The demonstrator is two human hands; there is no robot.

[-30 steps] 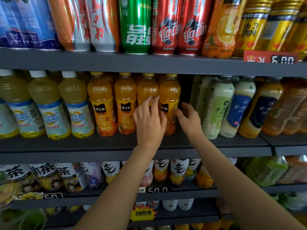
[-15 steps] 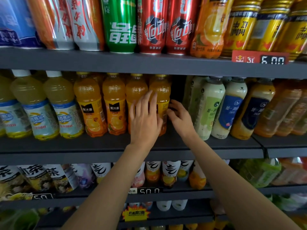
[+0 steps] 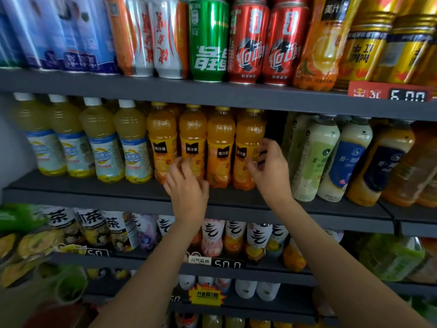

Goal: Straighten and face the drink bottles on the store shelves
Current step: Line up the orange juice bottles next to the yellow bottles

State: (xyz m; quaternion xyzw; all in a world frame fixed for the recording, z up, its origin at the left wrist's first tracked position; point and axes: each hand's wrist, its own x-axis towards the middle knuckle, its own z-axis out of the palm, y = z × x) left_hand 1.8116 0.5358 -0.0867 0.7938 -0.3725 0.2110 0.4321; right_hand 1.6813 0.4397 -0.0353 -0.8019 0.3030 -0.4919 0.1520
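The left hand (image 3: pixel 186 185) covers the lower label of the second orange juice bottle (image 3: pixel 192 138), and its blurred fingers leave unclear whether they touch it. The right hand (image 3: pixel 269 169) hides the right side of the fourth orange juice bottle (image 3: pixel 248 138); motion blur leaves its grip unclear. The top-shelf cans (image 3: pixel 248 41) are cut off by the upper edge. The blue packs (image 3: pixel 71 36) at upper left are smeared, their print unreadable. The green packets (image 3: pixel 392 256) at lower right are blurred. Bottles behind the front row are mostly hidden
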